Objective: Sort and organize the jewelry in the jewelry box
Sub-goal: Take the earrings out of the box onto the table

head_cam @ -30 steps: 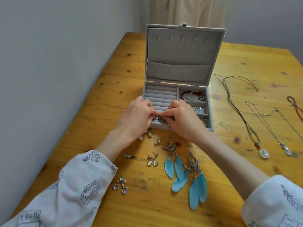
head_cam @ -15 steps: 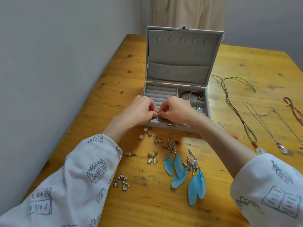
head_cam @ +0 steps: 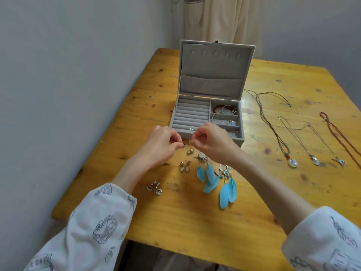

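Note:
The grey jewelry box (head_cam: 242, 132) stands open on the wooden table, lid upright. Its left part has ring rolls with small studs in the front row; its right compartments hold a red bracelet (head_cam: 218, 108) and silver pieces. My left hand (head_cam: 162, 145) hovers just in front of the box and pinches a small stud earring (head_cam: 183, 145) at its fingertips. My right hand (head_cam: 213, 142) is beside it, fingers curled, thumb and forefinger pinched on something tiny that I cannot make out. Below the hands lie small gold earrings (head_cam: 184, 166) and blue feather earrings (head_cam: 216, 182).
A silver drop pair of earrings (head_cam: 154, 188) lies near my left forearm. Several necklaces (head_cam: 293, 137) are spread out on the table right of the box. A grey wall runs along the table's left edge. The table's near edge is close to my sleeves.
Both hands have drawn back from the box's front ring row to just in front of the box. The left now holds a small stud earring.

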